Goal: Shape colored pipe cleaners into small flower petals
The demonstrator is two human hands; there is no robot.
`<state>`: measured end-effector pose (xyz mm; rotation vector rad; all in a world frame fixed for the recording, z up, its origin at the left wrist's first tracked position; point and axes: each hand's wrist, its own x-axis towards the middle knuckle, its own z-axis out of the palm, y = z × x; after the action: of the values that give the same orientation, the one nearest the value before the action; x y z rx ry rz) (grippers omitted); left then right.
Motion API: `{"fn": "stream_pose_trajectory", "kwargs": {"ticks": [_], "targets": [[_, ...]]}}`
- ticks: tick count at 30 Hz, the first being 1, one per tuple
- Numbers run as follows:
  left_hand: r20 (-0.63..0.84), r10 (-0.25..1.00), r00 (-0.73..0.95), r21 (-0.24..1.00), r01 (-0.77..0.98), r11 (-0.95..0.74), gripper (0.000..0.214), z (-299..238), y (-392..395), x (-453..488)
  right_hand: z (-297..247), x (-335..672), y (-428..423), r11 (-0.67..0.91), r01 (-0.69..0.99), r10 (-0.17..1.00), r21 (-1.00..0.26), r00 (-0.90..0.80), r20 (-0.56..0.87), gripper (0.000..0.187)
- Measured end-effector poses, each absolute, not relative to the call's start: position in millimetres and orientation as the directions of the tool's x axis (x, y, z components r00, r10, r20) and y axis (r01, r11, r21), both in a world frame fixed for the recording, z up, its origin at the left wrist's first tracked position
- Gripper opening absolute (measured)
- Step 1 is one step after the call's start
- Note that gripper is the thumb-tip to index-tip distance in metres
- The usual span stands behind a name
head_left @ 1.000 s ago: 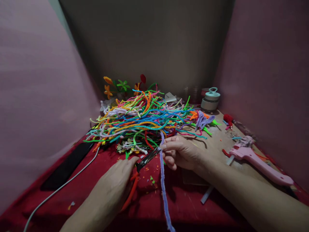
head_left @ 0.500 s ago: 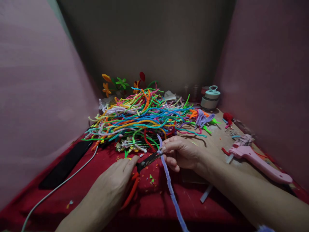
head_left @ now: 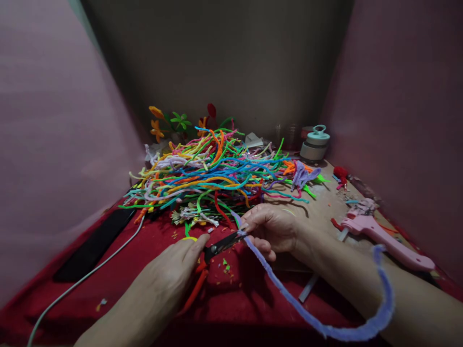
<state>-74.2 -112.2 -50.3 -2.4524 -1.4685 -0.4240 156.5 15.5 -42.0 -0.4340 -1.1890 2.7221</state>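
Observation:
My right hand (head_left: 270, 228) pinches a long purple pipe cleaner (head_left: 289, 299) near its upper end. The rest of it sweeps down to the right and curls up over my right forearm. My left hand (head_left: 172, 272) grips scissors (head_left: 219, 246) with red-orange handles. Their dark blades point right and meet the pipe cleaner just beside my right fingertips. Both hands work over a red cloth (head_left: 119, 270), in front of a big tangled pile of coloured pipe cleaners (head_left: 210, 176).
A pink glue gun (head_left: 383, 238) lies at the right on a brown board. Tape rolls (head_left: 315, 144) stand at the back right, pipe-cleaner flowers (head_left: 173, 123) at the back left. A black flat object (head_left: 94, 243) and a white cable (head_left: 83, 277) lie at the left.
The purple pipe cleaner's free end has swung from pointing down to far right, curling up over my right forearm. Both hands have stayed nearly in place at the scissors.

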Motion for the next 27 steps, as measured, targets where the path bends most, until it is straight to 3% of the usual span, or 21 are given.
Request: {"fn": "stream_pose_trajectory", "kwargs": {"ticks": [4,20,27], "targets": [[0.347,0.777,0.525,-0.117,0.846,-0.52,0.054,-49.2,-110.4,-75.7,-42.8,156.3,15.5,-0.691,-0.024,0.232,-0.723,-0.954,-0.19,0.016],[0.34,0.753,0.564,-0.069,0.813,-0.578,0.055,-49.3,-108.8,-78.0,-52.4,156.2,19.9,-0.709,0.041,0.066,-0.704,-0.99,-0.124,0.022],[0.365,0.755,0.545,-0.017,0.814,-0.58,0.055,-53.2,-108.9,-79.3,-49.2,155.5,19.8,-0.741,0.037,0.101,-0.671,-0.981,-0.165,0.021]]}}
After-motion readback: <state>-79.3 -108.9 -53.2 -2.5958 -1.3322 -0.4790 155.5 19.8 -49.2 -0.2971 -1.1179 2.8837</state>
